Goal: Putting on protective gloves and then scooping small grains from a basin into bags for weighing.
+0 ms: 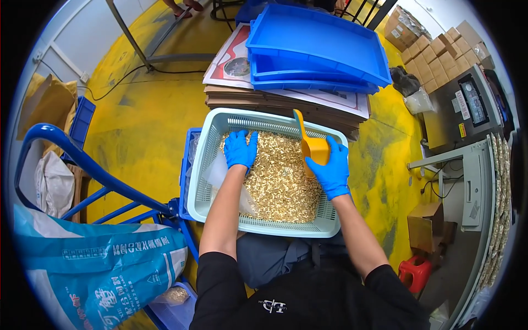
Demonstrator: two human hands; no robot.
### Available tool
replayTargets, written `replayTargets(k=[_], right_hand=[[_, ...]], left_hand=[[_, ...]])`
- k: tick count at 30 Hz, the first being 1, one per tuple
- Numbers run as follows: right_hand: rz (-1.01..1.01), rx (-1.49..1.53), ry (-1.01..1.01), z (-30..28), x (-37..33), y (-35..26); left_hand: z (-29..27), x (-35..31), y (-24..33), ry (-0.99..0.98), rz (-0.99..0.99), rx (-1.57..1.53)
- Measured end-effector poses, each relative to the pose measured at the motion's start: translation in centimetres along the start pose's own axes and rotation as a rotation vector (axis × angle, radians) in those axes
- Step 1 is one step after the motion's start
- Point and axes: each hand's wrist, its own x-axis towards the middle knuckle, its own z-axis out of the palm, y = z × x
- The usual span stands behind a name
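A pale green plastic basket (196,181) is in front of me, holding a wide bed of small gold-coloured pieces (278,181). My left hand (240,149), in a blue glove, lies on the pieces near the far left side, fingers spread and partly sunk among them. In the right part of the basket, my right hand (333,169), also gloved in blue, grips a yellow scoop (314,148) by its body. The scoop's handle points up and away from me. A clear plastic bag (216,169) lies under my left wrist, along the basket's left side.
Beyond the basket, blue trays (319,33) rest on stacked flat cardboard (275,102). A blue metal trolley frame (99,170) and a blue-and-white sack (99,264) stand at the left. To the right are a grey machine (448,118), a red stool (413,273) and piled cartons (440,60).
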Motion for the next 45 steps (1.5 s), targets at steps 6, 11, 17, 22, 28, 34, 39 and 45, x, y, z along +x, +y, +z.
replayTargets(k=[6,11,17,22,28,34,39,45], right_hand=[[0.017,-0.01,0.313,4.7,-1.2,0.9],[0.077,0.029,0.279,6.2,-0.2,-0.3],[-0.034,0.142,0.259,9.1,-1.6,-2.5],[-0.023,0.237,0.206,9.5,-1.7,-3.0],[0.081,0.411,0.192,9.1,-2.1,-2.3],[0.119,0.665,0.065,8.5,-1.8,1.3],[0.226,1.015,0.057,8.9,-2.1,2.8],[0.56,1.464,-0.14,6.7,-3.0,1.4]], left_hand=[[0.8,-0.9,0.5,0.091,0.016,0.036],[0.8,-1.5,1.3,0.171,0.05,0.063],[1.0,-2.5,2.2,0.158,0.044,-0.038],[1.4,-3.8,3.6,-0.005,-0.059,-0.125],[3.0,-5.0,4.4,0.018,-0.135,-0.313],[3.2,-7.6,7.5,-0.038,-0.303,-0.621],[2.8,-9.8,11.6,-0.014,-0.278,-0.558],[3.2,-11.2,13.0,-0.06,-0.178,-0.62]])
